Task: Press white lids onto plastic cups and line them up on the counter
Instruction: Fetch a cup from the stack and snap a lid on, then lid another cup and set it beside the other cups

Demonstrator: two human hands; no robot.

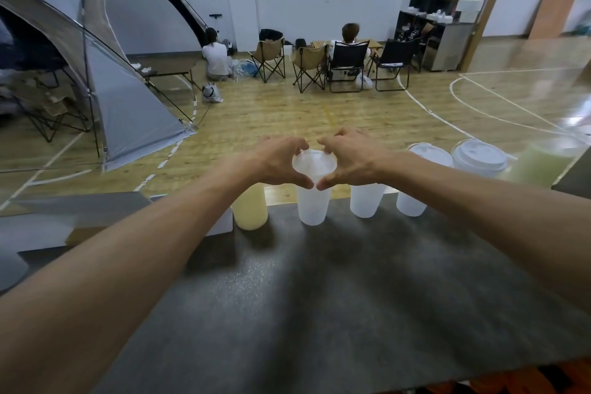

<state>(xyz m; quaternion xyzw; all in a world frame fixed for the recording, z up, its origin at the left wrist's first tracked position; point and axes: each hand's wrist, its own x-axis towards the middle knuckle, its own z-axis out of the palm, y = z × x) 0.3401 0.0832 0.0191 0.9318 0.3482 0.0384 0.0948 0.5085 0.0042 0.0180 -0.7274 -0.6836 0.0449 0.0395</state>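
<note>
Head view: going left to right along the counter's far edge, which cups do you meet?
Yellow-filled cup → cup being lidded, held by left hand and right hand → two lidded white cups → pale green cup.

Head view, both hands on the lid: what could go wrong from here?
1. The cup stands near the far edge of the counter; uneven pressing by the left hand and right hand on the white lid might tip it over the edge.
2. The yellowish cup and a lidded cup stand close on either side; a slip could knock them.
</note>
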